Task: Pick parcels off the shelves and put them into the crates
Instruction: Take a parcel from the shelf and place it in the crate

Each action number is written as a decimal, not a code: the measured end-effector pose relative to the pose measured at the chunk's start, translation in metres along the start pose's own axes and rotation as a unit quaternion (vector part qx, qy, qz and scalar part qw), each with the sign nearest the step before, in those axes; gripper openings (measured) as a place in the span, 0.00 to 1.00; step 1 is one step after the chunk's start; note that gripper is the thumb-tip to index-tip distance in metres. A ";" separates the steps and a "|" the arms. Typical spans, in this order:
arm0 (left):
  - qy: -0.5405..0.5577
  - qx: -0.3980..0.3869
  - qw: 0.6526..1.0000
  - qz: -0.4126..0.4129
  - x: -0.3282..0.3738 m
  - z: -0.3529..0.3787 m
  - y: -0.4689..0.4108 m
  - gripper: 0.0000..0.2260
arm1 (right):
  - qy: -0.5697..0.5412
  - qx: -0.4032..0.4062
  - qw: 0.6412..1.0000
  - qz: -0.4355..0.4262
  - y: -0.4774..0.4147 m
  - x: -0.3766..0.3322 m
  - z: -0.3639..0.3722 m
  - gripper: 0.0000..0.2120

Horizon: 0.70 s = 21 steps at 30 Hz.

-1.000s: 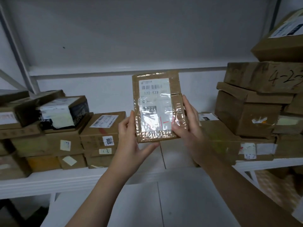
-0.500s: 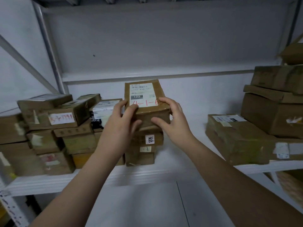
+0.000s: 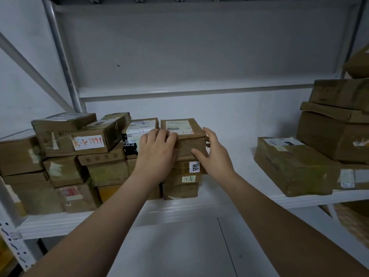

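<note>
A small brown cardboard parcel [image 3: 189, 145], wrapped in glossy clear tape and bearing a white printed label on its top face, sits on top of a short stack of boxes on the white metal shelf [image 3: 199, 206]. Both hands are clamped on it, one on each side. The left hand [image 3: 157, 148] lies over its top left front corner with the fingers curled onto the top face, hiding part of some red handwriting there. The right hand [image 3: 214, 154] holds the right side, its thumb pressed on the front face and its fingers reaching along the right edge.

Directly under the parcel is a brown box with a white sticker reading 1206 [image 3: 194, 166], and two more flat brown boxes lie below that. Touching the parcel's left side is a black-and-white labelled package [image 3: 137, 129]. Further left, a tilted brown carton with a white label of red handwritten digits [image 3: 88, 142] rests on a crowded heap of other cartons.

Well apart to the right, a large flat brown box with a white shipping label [image 3: 295, 166] lies on the same shelf, with a pile of bigger brown cartons [image 3: 335, 134] behind it. A grey metal upright [image 3: 61, 56] stands at the left rear.
</note>
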<state>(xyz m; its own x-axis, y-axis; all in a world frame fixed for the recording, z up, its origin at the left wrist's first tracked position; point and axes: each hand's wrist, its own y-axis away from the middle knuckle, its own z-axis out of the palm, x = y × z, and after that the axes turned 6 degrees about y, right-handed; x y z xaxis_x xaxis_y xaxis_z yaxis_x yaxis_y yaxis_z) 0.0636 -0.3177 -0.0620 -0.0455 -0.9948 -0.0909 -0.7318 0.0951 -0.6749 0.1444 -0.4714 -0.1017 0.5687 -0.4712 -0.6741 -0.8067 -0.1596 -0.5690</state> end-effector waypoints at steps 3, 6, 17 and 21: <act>0.014 0.030 0.999 0.001 0.005 -0.002 0.003 0.17 | 0.004 -0.014 1.000 0.015 0.005 0.004 -0.005 0.33; 0.048 0.046 0.998 0.005 0.016 -0.005 0.004 0.16 | 0.028 0.007 0.999 0.017 0.011 0.011 -0.017 0.28; 0.224 0.057 0.970 0.080 0.120 0.009 0.006 0.14 | 0.130 0.091 0.987 0.024 0.054 0.075 -0.128 0.09; 0.287 -0.016 0.954 0.084 0.174 0.035 -0.002 0.16 | 0.157 0.106 0.980 0.063 0.069 0.109 -0.174 0.09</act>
<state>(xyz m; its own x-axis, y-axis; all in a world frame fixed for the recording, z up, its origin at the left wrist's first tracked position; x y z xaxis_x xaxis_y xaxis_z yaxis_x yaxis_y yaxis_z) 0.0807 -0.4894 -0.1016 -0.5227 -0.8218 0.2269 -0.7010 0.2629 -0.6629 0.1227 -0.6848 -0.1328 0.3616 -0.7253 -0.5859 -0.7970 0.0857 -0.5979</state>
